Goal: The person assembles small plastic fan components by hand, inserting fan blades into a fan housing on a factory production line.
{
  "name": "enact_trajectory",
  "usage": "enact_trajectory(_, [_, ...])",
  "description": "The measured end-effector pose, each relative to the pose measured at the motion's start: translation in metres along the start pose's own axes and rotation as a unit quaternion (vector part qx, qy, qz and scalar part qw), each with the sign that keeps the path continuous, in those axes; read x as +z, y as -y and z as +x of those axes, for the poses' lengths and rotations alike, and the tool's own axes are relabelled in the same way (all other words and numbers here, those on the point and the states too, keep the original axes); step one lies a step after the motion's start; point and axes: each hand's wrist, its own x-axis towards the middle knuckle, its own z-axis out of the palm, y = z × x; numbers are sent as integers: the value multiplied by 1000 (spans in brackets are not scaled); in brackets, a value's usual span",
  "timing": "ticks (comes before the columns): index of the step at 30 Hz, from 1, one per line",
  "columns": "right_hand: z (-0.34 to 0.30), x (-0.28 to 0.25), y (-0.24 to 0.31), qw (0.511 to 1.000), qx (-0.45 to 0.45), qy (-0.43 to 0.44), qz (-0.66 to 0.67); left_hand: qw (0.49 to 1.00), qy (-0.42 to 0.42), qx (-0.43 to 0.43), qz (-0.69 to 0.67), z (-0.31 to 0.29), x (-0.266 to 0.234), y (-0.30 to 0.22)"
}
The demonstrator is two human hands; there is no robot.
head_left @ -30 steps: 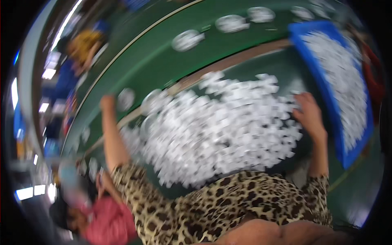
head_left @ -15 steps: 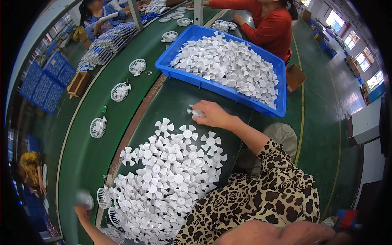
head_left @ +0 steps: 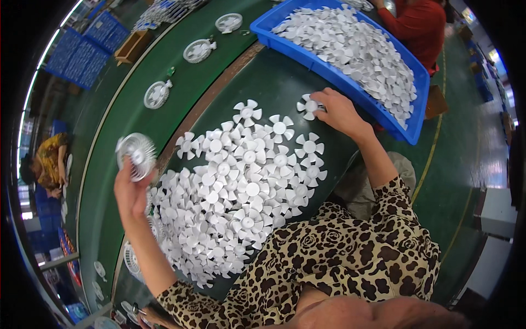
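My left hand (head_left: pixel 130 197) grips a white round fan cage (head_left: pixel 141 156), raised over the seam between the green belt and the worktable; the cage is slightly blurred. Between the fingers of my right hand (head_left: pixel 341 114) is a white fan blade (head_left: pixel 308 107), held just above the dark table short of the blue bin. A large heap of loose white fan blades (head_left: pixel 235 183) spreads over the table between my hands. Beside my left forearm, more white fan cages (head_left: pixel 131 257) stand along the table's left edge, partly hidden by the arm.
Fan cages (head_left: pixel 158 94) lie spaced along the green conveyor belt (head_left: pixel 109 159), with a small green part (head_left: pixel 171 71) among them. A blue bin (head_left: pixel 339 82) full of blades stands at the far right. Co-workers include one in a red top (head_left: pixel 419 33).
My left hand has brought the fan cage up and inward from the belt's near left. My right hand has shifted right with the blade, now turned face up. The whole view has swung.
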Motion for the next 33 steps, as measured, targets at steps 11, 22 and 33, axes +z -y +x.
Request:
enact_trajectory(11, [-1,-1,82,987,-86,-59,124,992,117,-45,13,-42,120,73])
enact_trajectory(22, [-8,32,169,948,-302,-34,91,992,122,-12,-11,-73,145,78])
enact_trajectory(33, [-4,35,159,887,-60,218,401,954,138,139,227,-84,118,74])
